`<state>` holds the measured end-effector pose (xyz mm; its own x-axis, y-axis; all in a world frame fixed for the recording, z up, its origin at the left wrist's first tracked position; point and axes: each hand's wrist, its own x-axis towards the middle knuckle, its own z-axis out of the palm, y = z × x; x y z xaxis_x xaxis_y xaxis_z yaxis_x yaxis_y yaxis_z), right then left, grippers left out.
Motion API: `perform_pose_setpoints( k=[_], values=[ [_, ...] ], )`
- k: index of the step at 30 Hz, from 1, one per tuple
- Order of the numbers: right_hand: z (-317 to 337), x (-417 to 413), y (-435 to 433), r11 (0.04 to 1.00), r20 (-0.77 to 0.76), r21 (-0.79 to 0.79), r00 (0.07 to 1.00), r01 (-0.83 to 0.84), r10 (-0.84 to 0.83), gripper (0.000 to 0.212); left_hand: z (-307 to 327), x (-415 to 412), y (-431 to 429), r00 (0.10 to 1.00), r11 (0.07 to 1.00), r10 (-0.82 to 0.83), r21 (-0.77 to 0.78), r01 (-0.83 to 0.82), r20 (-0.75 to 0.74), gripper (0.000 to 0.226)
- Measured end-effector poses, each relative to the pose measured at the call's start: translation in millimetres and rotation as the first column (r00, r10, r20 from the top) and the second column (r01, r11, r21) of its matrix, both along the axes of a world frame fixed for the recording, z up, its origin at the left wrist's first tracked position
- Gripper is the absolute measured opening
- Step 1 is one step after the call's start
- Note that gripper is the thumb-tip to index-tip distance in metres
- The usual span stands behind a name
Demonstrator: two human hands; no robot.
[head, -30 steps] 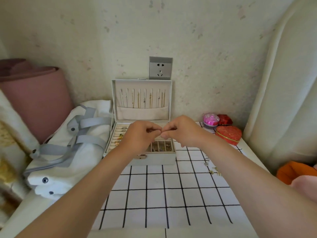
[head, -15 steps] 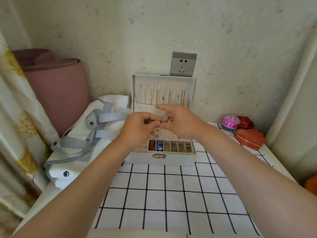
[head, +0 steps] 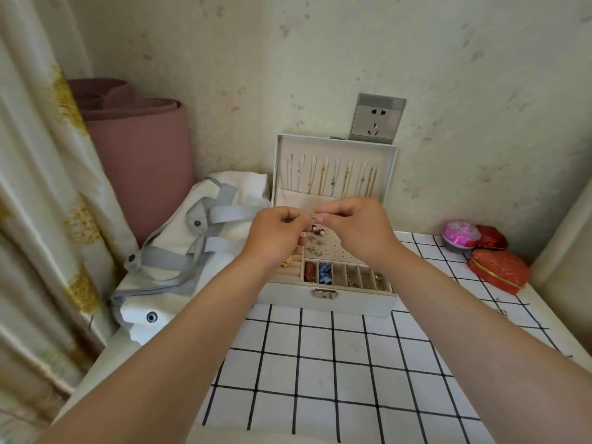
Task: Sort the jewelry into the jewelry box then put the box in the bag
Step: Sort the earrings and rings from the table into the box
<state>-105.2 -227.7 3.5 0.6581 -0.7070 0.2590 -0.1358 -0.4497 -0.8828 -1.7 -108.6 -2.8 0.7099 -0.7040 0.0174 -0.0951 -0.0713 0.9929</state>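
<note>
- Left hand (head: 278, 233) and right hand (head: 356, 228) are raised above the open jewelry box (head: 352, 299). The fingertips of both meet in the middle.
- Both hands have curled fingers and pinch a tiny piece (head: 312, 218) between them. It is too small to tell what it is.
- The box sits at the back edge of the table (head: 105, 357), and its lid (head: 389, 174) stands upright against the wall.
- Chains (head: 333, 177) hang in a row inside the lid. The front row of compartments (head: 347, 277) holds small items, and studs are pinned on the panel behind it.
- White bag (head: 179, 251) with grey straps lies at the box's left side, touching it and reaching the table's left edge.
- Checked cloth (head: 320, 379) lies open in front of the box, between the two forearms.
- Red heart-shaped tin (head: 498, 270) sits in the right rear corner, well apart from the box.
- Curtain (head: 38, 187) hangs close along the left edge.
</note>
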Motion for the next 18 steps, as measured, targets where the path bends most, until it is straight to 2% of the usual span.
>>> perform_pose_setpoints(
  k=[2,5,9,18],
  values=[
    [-7,-4,-7,0.996,-0.045,-0.067,0.997,0.065,-0.068,0.012,-4,1,0,1.0,1.0,0.015,0.017,-0.015,-0.003,0.01],
    [-19,-12,-12,0.973,-0.223,-0.22,0.967,0.071,-0.121,0.011,-9,3,-1,1.0,0.999,0.01,0.041,-0.01,0.018,0.009],
    [-30,-15,-11,0.921,-0.424,-0.39,0.892,-0.025,-0.156,0.012,-14,6,-3,0.982,0.995,0.011,0.099,-0.03,0.186,0.01],
    [-32,-9,-5,0.778,-0.481,-0.606,0.855,-0.165,-0.194,0.017,-19,7,-2,0.978,0.991,-0.006,0.131,-0.021,0.206,0.007]
  ],
)
